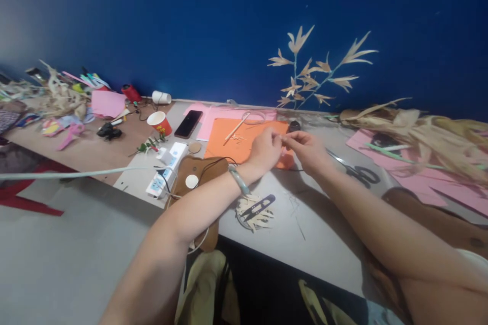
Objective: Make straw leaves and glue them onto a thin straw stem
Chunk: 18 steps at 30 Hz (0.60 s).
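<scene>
My left hand (266, 148), with a bangle (239, 181) at its wrist, is closed in a pinch over the orange sheet (224, 134). My right hand (305, 148) meets it fingertip to fingertip, also pinching. Whatever lies between the fingers is too small to make out. On the orange sheet rest a thin pale stick (237, 129) and a few tiny pale scraps (237, 138). Closer to me, thread snips (259, 207) lie across a small dish of pale husk strips (263, 222). Fine wires or threads (299, 221) lie to their right.
Left of my arms are a power strip (168, 170), a phone (188, 124), and a paper cup (160, 123). Scissors (362, 173) and a heap of dried husks (427, 134) lie at right. A branch of husk flowers (308, 78) stands against the blue wall.
</scene>
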Each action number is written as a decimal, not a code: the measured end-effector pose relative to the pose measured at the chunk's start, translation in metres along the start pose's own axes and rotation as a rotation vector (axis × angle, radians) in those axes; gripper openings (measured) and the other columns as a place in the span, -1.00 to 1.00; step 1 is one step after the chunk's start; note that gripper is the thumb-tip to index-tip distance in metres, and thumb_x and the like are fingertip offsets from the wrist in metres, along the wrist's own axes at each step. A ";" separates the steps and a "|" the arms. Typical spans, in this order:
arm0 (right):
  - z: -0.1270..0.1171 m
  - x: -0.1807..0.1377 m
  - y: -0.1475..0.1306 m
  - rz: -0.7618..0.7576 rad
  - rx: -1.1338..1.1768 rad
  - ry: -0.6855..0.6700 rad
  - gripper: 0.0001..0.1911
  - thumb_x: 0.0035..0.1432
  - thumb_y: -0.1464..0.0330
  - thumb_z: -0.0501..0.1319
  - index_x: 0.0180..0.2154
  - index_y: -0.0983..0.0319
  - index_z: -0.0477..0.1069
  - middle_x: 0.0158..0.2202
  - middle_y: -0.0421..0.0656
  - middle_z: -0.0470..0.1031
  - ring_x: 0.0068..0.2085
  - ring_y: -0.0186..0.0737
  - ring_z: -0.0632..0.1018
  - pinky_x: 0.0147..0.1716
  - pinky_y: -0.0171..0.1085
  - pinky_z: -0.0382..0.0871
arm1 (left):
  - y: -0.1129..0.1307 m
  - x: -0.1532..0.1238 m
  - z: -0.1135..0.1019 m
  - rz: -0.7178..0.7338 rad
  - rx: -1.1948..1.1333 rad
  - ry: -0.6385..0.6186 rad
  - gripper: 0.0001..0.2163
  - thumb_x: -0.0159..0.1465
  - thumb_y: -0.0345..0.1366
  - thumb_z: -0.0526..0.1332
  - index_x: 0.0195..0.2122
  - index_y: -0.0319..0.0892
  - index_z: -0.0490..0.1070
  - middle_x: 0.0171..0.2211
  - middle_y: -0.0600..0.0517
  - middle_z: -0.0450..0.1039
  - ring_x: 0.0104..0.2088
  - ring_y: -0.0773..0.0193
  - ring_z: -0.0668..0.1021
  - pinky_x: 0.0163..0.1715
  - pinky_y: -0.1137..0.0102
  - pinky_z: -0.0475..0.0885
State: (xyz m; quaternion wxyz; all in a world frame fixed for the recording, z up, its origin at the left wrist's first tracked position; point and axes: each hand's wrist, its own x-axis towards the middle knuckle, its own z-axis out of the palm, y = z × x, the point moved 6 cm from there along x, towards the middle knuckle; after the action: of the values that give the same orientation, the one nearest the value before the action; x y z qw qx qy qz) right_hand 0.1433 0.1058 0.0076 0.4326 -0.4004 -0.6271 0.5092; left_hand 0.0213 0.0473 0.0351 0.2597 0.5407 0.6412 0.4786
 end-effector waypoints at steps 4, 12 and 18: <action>0.002 0.001 -0.003 0.002 0.024 0.006 -0.81 -0.07 0.26 0.36 -0.48 0.24 0.46 -0.52 -0.23 0.51 -0.51 -0.38 0.43 -0.47 -0.36 0.28 | 0.003 0.003 -0.002 -0.016 -0.006 -0.024 -0.92 0.25 -0.42 0.09 -0.39 -0.13 0.23 -0.46 0.06 0.40 -0.44 0.29 0.48 -0.31 0.36 0.36; 0.014 -0.016 -0.029 -0.043 -0.064 -0.069 -0.83 -0.04 0.26 0.31 -0.44 0.25 0.47 -0.52 -0.22 0.48 -0.49 -0.37 0.42 -0.43 -0.35 0.30 | 0.025 -0.015 -0.040 -0.348 -0.355 -0.177 -0.85 0.31 -0.45 -0.03 -0.41 -0.16 0.20 -0.52 0.10 0.35 -0.60 0.43 0.42 -0.49 0.47 0.36; 0.021 -0.025 -0.040 -0.063 -0.117 -0.160 -0.89 -0.04 0.33 0.29 -0.45 0.26 0.48 -0.51 -0.21 0.50 -0.50 -0.38 0.42 -0.43 -0.36 0.32 | 0.056 -0.109 -0.126 -0.070 0.319 -0.592 -0.87 0.32 -0.28 0.02 -0.33 -0.13 0.30 -0.49 0.06 0.42 -0.49 0.30 0.48 -0.43 0.40 0.36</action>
State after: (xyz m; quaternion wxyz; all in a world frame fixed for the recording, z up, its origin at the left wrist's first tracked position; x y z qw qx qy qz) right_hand 0.1280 0.0699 0.0416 0.3729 -0.3632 -0.7005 0.4882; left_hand -0.0309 -0.0997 0.1160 0.3632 0.6677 0.6229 0.1851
